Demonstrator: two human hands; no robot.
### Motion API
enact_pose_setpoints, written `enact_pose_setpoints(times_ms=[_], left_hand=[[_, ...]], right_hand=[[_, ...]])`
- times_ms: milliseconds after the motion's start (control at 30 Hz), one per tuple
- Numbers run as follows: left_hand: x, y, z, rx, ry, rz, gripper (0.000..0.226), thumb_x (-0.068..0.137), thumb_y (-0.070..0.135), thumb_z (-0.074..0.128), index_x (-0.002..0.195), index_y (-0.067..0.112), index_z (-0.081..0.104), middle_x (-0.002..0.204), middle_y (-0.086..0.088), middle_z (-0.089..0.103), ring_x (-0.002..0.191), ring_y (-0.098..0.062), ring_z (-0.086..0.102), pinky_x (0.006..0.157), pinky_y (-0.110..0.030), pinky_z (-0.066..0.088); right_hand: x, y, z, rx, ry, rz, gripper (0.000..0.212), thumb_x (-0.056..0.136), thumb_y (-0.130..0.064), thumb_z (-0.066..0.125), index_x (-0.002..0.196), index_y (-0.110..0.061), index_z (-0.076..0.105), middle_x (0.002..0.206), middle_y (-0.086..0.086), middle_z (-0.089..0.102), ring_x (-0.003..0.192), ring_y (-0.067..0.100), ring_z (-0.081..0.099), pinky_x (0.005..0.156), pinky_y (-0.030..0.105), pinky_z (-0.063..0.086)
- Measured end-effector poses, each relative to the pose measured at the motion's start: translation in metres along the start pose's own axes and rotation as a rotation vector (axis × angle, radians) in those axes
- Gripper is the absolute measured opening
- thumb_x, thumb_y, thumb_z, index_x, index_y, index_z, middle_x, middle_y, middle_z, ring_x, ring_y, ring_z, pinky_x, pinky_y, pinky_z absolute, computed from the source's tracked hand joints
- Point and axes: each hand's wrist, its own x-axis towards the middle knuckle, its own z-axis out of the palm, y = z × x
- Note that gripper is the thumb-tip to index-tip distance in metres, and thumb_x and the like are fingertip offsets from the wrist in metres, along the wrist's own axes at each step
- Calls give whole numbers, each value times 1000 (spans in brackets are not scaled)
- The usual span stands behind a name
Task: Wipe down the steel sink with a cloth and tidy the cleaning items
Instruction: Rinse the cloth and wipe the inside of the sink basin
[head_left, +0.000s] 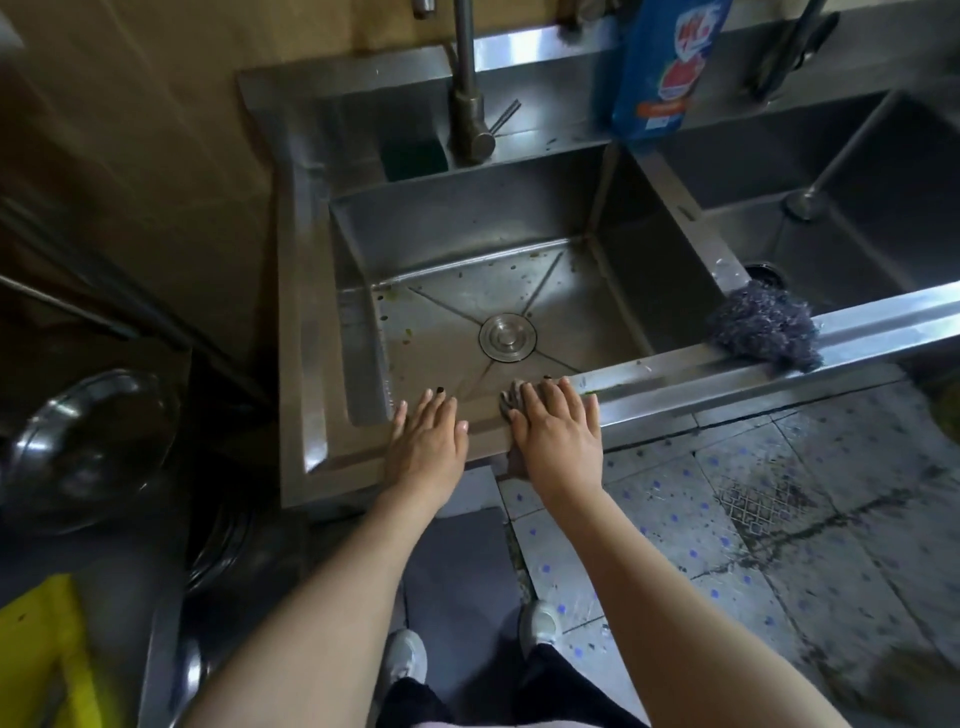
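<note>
A steel sink (311, 291) fills the middle of the view, its basin floor speckled with dirt around a round drain cover (507, 336). My left hand (427, 441) lies flat with straight fingers on the sink's front rim. Right beside it my right hand (558, 434) presses flat on a grey cloth (508, 401), of which only a small edge shows past the fingers. A steel-wool scrubber (763, 330) sits on the front rim where the two basins meet. A green sponge (414, 158) rests on the back ledge left of the tap (470, 104).
A blue detergent bag (660, 67) stands on the back ledge between the basins. A second basin (852, 223) lies to the right. Steel bowls (88, 447) are stacked at the left, a yellow item (47, 654) at the bottom left. Tiled floor and my shoes are below.
</note>
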Motion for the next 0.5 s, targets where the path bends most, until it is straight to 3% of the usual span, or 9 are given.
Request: enact_pose_setpoints(times_ms=[133,333,500], left_hand=[[11,32,4,-18,23,24,48,99,34,21,141,15,32,151,-2,29,141,-14,15,112,-31,-7],[24,71,8,-43,55,58,44,98,30,28,136,11,37,144,-7,39,139,-20,23,114,-31,-2],[32,87,8,-9,31,71,35,97,32,28,120,16,49,127,-5,55,122,-22,43,112,-34,16]], right_hand=[[11,31,-9,15,27,5,46,97,-44,31,137,-25,44,143,2,43,141,22,22,116,45,5],[33,88,-26,0,-20,87,48,97,-45,25,141,-29,36,148,-1,34,142,19,14,116,44,0],[41,113,-35,1,25,138,47,97,-42,29,140,-27,39,148,2,34,142,20,15,115,41,0]])
